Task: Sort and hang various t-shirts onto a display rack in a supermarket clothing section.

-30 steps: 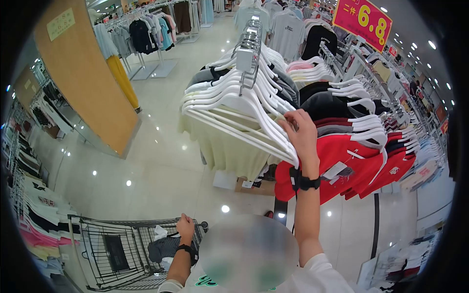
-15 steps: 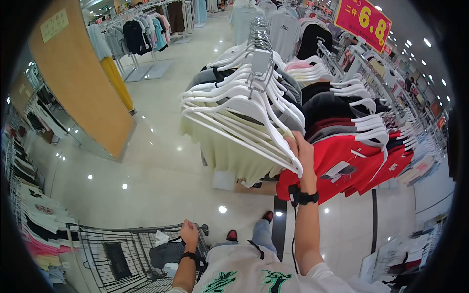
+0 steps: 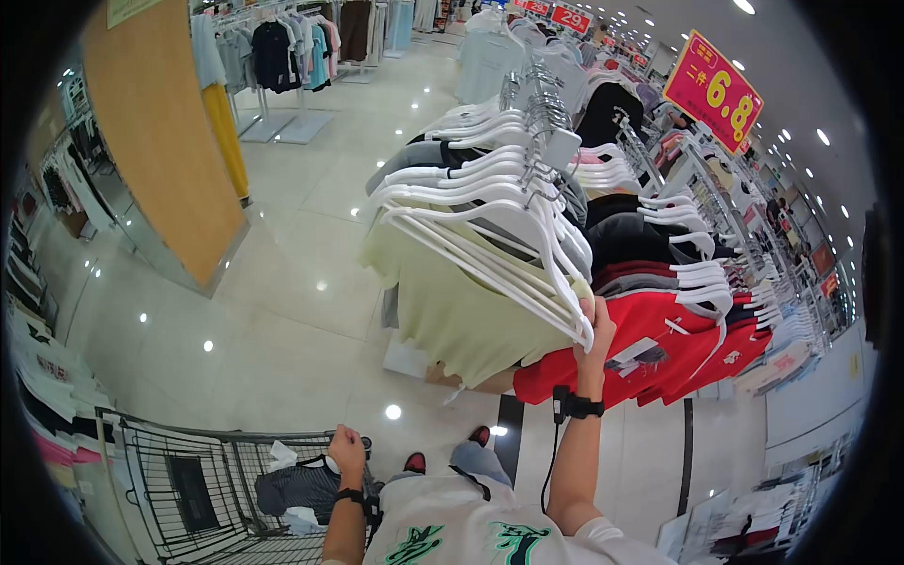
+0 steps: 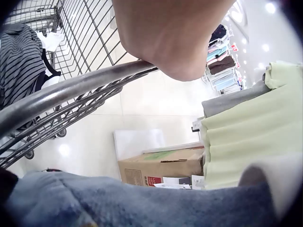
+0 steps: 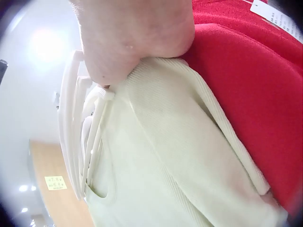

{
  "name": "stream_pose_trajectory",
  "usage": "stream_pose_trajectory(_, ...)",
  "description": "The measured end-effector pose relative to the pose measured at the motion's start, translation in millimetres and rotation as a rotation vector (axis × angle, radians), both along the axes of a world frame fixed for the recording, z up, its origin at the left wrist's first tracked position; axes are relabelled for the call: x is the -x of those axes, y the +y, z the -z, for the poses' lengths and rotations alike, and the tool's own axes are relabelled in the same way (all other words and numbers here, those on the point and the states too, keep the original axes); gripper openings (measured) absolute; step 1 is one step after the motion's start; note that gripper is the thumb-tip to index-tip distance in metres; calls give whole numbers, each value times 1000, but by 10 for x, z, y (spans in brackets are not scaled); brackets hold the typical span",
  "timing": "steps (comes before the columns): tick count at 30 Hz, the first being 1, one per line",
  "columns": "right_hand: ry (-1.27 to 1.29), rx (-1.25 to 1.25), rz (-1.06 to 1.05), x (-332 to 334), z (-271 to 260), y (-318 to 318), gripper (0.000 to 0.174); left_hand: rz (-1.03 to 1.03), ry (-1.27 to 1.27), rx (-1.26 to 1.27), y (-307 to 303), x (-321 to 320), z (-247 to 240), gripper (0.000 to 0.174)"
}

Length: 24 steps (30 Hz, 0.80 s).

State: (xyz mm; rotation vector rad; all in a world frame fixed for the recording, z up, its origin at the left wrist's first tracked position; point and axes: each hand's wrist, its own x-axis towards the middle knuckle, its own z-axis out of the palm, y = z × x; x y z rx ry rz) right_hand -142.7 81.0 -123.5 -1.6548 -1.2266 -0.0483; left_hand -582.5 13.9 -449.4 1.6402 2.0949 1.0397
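Two hands: both are mine and both are busy, the left hand (image 3: 347, 444) low at a trolley, the right hand (image 3: 593, 331) raised to a row of hanging clothes.
Left fingers: curled over the handle bar (image 4: 71, 90) of the shopping trolley (image 3: 179, 471), gripping it with the back of the hand up.
Right fingers: closed round the near shoulder ends of the white hangers (image 3: 490, 221), gripping the bunch together. The right wrist view shows the heel of my hand against the fabric.
Hanger bunch: tightly packed, metal hooks gathered at the top, arms sloping down toward my right hand.
Pale green shirts (image 3: 452, 306): hung on those hangers and draping below them, to the left of my right hand and touching it.
Red shirts (image 3: 678, 325): on the next hangers along, just beside the pale green ones and close behind my right wrist.
Trolley contents: a striped dark garment (image 3: 297, 488) with a white item (image 3: 281, 457) just beside it in the basket.
Cardboard box (image 4: 161, 166): on the floor (image 3: 282, 311), below the hem of the pale green shirts.
Price sign (image 3: 711, 89): red with yellow figures, high above the clothes and well apart from both hands.
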Motion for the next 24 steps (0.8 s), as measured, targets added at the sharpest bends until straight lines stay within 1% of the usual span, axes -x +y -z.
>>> stream_pose_trajectory(2,0,-30,23,12,-26,-56,26,5,21,18,7,-3,3,17)
stream_pose_trajectory(3,38,-103,-7,2,12,-54,26,-2,39,35,10,-13,1,17)
stream_pose_trajectory(7,27,-154,-29,-56,63,-121,26,-4,35,17,31,-31,-22,17)
stream_pose_trajectory(9,91,-109,-16,-173,166,-195,26,-9,52,-46,29,-40,-9,16)
stream_pose_trajectory(12,144,-112,22,-260,283,-366,25,-13,36,-1,40,-47,-3,16)
stream_pose_trajectory(13,122,-38,45,-287,308,-455,24,-9,37,-2,38,-45,-4,16)
stream_pose_trajectory(18,156,9,22,-191,494,-597,26,1,-14,-20,45,-68,-24,16)
stream_pose_trajectory(21,292,84,-27,-56,652,-578,26,7,-9,-24,51,-56,-5,16)
stream_pose_trajectory(24,257,74,-57,125,806,-536,27,19,5,12,57,-51,-40,16)
